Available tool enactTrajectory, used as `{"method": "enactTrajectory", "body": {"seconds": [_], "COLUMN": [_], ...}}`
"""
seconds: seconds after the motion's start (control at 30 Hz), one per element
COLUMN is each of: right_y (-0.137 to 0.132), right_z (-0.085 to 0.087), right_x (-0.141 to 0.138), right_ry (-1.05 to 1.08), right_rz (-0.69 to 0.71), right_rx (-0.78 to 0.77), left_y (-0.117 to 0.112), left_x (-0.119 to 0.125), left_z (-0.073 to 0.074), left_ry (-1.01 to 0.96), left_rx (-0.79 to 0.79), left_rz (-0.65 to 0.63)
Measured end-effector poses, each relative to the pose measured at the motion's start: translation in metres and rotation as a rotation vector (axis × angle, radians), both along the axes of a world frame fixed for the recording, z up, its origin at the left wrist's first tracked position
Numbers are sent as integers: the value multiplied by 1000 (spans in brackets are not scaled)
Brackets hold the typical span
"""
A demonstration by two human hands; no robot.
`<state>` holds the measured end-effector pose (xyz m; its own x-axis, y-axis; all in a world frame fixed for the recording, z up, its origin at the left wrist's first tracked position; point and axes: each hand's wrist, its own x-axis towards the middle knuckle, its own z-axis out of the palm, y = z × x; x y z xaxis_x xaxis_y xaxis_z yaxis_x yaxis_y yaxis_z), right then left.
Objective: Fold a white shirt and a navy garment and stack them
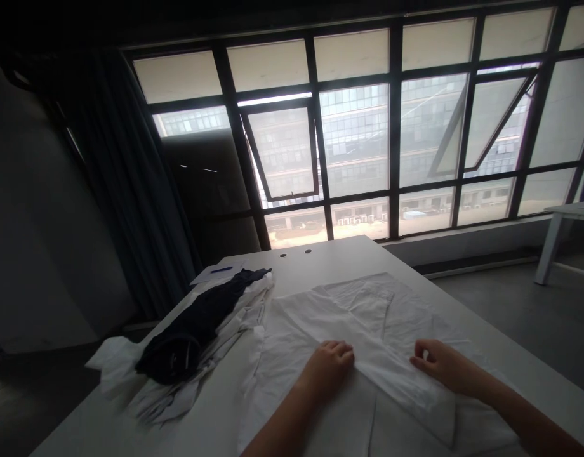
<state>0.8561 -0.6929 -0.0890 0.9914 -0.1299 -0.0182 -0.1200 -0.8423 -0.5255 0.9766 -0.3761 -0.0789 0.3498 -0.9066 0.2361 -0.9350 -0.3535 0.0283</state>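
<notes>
A white garment [287, 336] of thin cloth lies spread over the near right part of the smooth, pale surface [330, 266], its weave soft and rumpled. Fine creases cross it, a folded edge runs slantwise through its middle, and a pointed corner flap shows at the near right.

The left hand [331, 365] lies palm down on the cloth, fingers together and bent at the knuckles; whether they grip any fabric cannot be told. The right hand [437, 363], at the garment's right part, has its thumb and forefinger curled into a small loop; whether cloth is pinched at the tips is unclear.

To the left, a dark garment [201, 317] with a rounded neckline lies lengthwise on a loose, crumpled heap of pale clothes [242, 324]. Beyond it, a slim blue pen [221, 270] rests on flat white paper [207, 275]. Far left hangs a dark, deeply pleated curtain [130, 203].
</notes>
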Motion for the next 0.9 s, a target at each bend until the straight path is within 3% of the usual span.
{"method": "enactTrajectory", "body": {"seconds": [0.1,0.3,0.43,0.57,0.77,0.9], "right_y": [-3,-6,-9,-19,-26,-27], "right_z": [0,-14,-1,8,-16,-17], "right_x": [-4,-5,-1,2,2,6], "right_ry": [5,-33,-84,-149,-81,-98], "right_rz": [18,34,63,-6,-51,-72], "right_rx": [21,-72,-7,-3,-112,-159], "left_y": [11,24,23,22,22,22], "left_x": [-5,-18,-19,-19,-18,-19], "left_z": [3,2,0,0,-1,0], "left_ry": [39,233,276,287,304,316], "left_rx": [-32,115,137,140,139,149], "left_rz": [8,40,68,86,82,75]}}
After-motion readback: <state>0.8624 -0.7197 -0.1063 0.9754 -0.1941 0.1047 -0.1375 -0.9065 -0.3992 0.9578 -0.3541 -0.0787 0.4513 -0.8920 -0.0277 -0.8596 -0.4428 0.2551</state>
